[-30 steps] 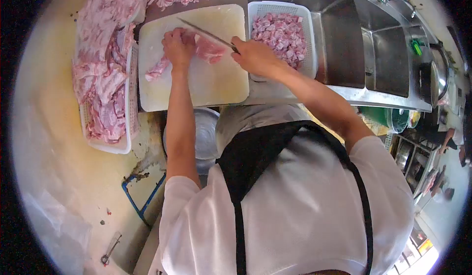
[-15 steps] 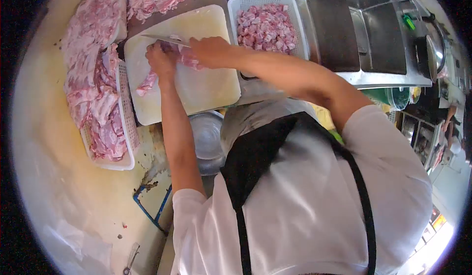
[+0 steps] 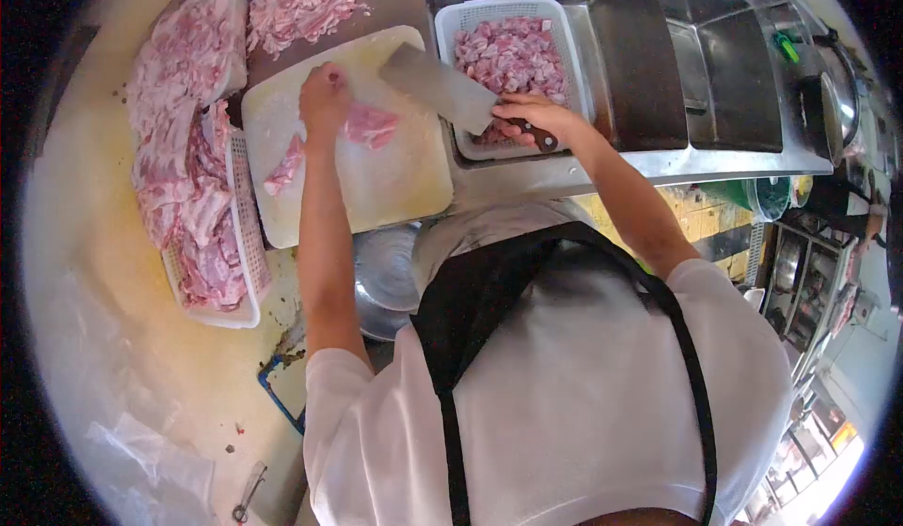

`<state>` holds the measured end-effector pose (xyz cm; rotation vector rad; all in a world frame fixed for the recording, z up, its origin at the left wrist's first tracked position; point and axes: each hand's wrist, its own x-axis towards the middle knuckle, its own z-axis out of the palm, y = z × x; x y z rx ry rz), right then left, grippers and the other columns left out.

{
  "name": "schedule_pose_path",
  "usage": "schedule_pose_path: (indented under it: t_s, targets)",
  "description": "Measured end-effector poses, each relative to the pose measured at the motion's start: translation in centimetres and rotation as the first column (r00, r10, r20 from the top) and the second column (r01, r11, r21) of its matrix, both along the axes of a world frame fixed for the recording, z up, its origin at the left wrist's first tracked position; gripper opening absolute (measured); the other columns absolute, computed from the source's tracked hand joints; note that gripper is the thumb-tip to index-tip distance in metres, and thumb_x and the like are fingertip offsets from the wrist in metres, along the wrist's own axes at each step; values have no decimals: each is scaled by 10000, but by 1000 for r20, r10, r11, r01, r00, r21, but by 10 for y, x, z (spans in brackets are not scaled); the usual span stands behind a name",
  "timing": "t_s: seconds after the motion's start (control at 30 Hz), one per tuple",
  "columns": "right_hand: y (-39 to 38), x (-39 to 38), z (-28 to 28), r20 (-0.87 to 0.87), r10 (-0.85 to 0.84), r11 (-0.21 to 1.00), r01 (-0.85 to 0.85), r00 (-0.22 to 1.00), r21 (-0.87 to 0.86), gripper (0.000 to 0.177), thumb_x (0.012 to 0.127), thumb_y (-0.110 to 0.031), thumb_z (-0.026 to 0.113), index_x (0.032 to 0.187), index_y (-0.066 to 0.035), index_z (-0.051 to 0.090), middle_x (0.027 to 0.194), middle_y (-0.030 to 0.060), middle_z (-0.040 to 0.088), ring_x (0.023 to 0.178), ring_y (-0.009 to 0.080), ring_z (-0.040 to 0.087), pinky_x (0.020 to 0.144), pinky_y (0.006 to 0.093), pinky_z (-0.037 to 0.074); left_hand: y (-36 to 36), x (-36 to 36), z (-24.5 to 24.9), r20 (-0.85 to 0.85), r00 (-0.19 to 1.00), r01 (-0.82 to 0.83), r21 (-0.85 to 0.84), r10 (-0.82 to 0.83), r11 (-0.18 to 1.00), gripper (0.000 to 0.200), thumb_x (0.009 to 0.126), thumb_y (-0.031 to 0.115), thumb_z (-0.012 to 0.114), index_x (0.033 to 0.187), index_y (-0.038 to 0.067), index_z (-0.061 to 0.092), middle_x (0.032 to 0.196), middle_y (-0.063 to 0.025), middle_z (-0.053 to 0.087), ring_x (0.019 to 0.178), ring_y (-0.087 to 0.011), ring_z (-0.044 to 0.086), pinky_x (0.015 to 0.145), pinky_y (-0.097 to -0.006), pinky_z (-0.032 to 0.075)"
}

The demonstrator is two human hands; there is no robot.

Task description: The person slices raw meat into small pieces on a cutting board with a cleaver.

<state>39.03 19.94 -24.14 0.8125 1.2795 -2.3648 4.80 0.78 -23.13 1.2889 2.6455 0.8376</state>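
A cleaver (image 3: 440, 87) with a wide blade and a dark riveted handle is in my right hand (image 3: 538, 118), its fingers wrapped round the handle. The blade reaches from over the basket of diced meat (image 3: 513, 54) to the right part of the white cutting board (image 3: 395, 173). Over the board's upper middle, my left hand (image 3: 324, 101) is curled closed; a small reddish spot shows at its fingers, but what it holds is hidden. Just right of that wrist lies a pink piece of meat (image 3: 370, 125). A narrower strip of meat (image 3: 285, 167) rests to its left.
Large meat slabs (image 3: 174, 103) fill and overhang a white basket (image 3: 246, 216) at the left. A heap of pale trimmings (image 3: 306, 1) lies behind the board. Steel sinks (image 3: 640, 65) stand at the right. Below the board is a metal basin (image 3: 388, 267).
My right hand has swung the cleaver right, off the meat and partly over the diced-meat basket. My left hand has lifted slightly and closed, uncovering the meat piece beside it.
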Motion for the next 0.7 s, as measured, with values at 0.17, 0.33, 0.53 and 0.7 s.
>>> schedule_pose_path:
  t_s: [0.17,0.33,0.53,0.7]
  targets:
    - [-10,1,17,-87,-146,966,161,985,202,266,961,-287,604,1087,-63,534,664,0,506,452,88,436,396,251,327,28,56,-20,154,939,281,169,-306,945,190,791,88,629,981,96,621,941,-166,634,915,-340,616,752,-437,482]
    - [-7,-11,34,17,-241,951,232,970,203,275,962,-296,597,1107,-72,530,642,-1,489,439,97,426,394,260,318,41,91,-15,156,986,-74,110,57,991,196,768,83,674,928,50,567,922,-165,630,903,-309,623,760,-412,491]
    - [-19,-27,19,-29,-205,978,206,978,36,246,950,-269,614,1095,-83,545,655,16,517,461,105,457,401,265,356,40,66,-24,330,929,-300,408,167,862,115,820,48,606,934,34,610,868,-133,648,783,-258,633,721,-360,495]
    - [-39,-24,11,-88,-132,980,144,987,139,234,966,-286,596,1047,-76,529,661,9,522,456,98,453,405,248,356,24,45,-11,291,899,-434,487,328,758,105,848,69,625,947,36,628,869,-82,651,788,-196,616,726,-330,493]
